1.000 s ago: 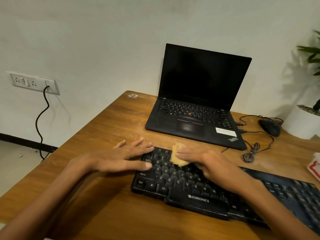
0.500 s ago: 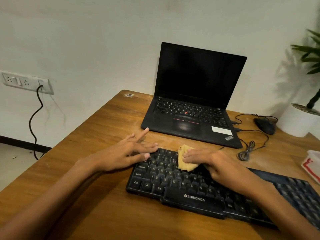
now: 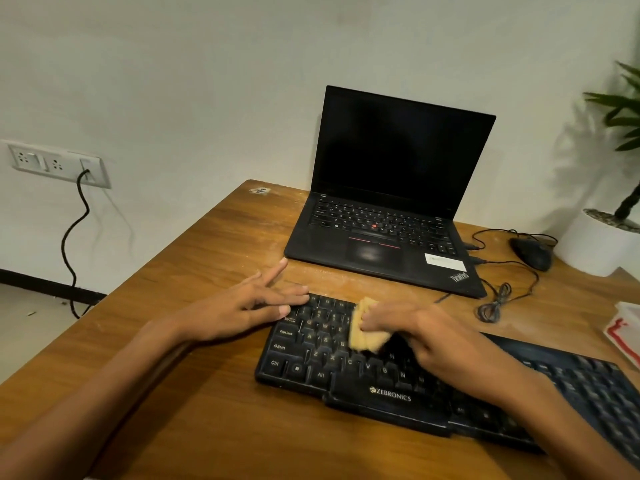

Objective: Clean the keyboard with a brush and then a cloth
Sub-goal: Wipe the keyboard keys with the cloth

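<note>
A black Zebronics keyboard (image 3: 346,379) lies across the wooden desk (image 3: 207,410) in front of me. My right hand (image 3: 419,337) presses a small folded yellow cloth (image 3: 365,329) onto the keys in the keyboard's left half. My left hand (image 3: 249,308) rests flat with fingers spread on the keyboard's upper left corner and the desk beside it, index finger raised. No brush is in view.
An open black laptop (image 3: 384,216) stands behind the keyboard. To its right lie a black mouse (image 3: 531,252) with a coiled cable (image 3: 493,306), a white plant pot (image 3: 599,242) and a red-and-white packet (image 3: 625,332). A wall socket (image 3: 57,164) with a cable is at left.
My right hand has drawn the cloth down and slightly right across the left keys. My left index finger has lifted. The view has shifted a little.
</note>
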The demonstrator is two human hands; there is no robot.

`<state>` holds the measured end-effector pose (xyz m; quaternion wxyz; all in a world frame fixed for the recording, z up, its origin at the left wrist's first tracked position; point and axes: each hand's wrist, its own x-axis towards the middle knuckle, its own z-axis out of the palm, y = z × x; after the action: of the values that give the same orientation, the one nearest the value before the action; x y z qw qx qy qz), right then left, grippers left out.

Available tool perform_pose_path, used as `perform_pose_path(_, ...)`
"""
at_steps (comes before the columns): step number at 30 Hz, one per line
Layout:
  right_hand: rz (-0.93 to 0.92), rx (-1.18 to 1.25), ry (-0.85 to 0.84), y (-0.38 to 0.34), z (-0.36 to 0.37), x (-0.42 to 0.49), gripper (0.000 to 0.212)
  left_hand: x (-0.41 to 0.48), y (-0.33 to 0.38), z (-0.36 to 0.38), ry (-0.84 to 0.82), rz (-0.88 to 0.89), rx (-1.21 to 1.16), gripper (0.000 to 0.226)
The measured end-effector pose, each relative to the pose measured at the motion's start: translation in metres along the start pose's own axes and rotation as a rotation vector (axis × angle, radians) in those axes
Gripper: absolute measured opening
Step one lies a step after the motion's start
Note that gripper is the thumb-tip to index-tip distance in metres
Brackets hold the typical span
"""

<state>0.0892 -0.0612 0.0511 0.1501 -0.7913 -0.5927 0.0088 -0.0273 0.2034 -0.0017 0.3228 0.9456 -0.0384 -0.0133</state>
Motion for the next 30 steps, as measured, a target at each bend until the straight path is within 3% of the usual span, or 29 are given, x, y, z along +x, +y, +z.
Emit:
perform_pose_path(2,-0.049,0.011,0.035,-0.019,0.008,0.018,0.051,-0.001,0.001,0.001,-0.007,-0.058,0.009,0.053)
perform_pose_path(6,-0.131,0.013,-0.093,-0.034,0.030,0.026,0.060,-0.003,0.012,-0.002,-0.003,-0.026,0.027,0.055)
perform_pose_path(10,-0.021,0.092,-0.151,-0.009,0.007,-0.001,0.059,-0.005,0.016,-0.002,-0.003,-0.036,0.020,0.050)
perform_pose_path(13,-0.006,0.111,-0.087,-0.012,-0.001,-0.002,0.055,-0.006,0.017,0.003,0.031,0.020,0.005,0.044)
perform_pose_path(19,-0.178,0.113,-0.141,-0.048,0.030,0.019,0.050,-0.011,0.021,0.008,0.003,0.038,-0.013,0.040)
perform_pose_path(24,-0.080,0.158,-0.194,-0.027,0.004,-0.002,0.056,-0.011,0.017,0.011,0.025,0.029,0.025,0.042)
perform_pose_path(26,-0.083,0.132,-0.139,-0.035,0.002,0.008,0.054,-0.012,0.018,0.011,0.028,0.031,0.024,0.042)
perform_pose_path(28,-0.154,0.125,-0.067,-0.053,0.011,0.023,0.055,-0.013,0.018,0.011,0.021,0.048,0.018,0.044)
perform_pose_path(30,-0.266,0.100,-0.112,-0.066,0.027,0.029,0.059,-0.014,0.016,0.011,0.012,0.065,0.018,0.045)
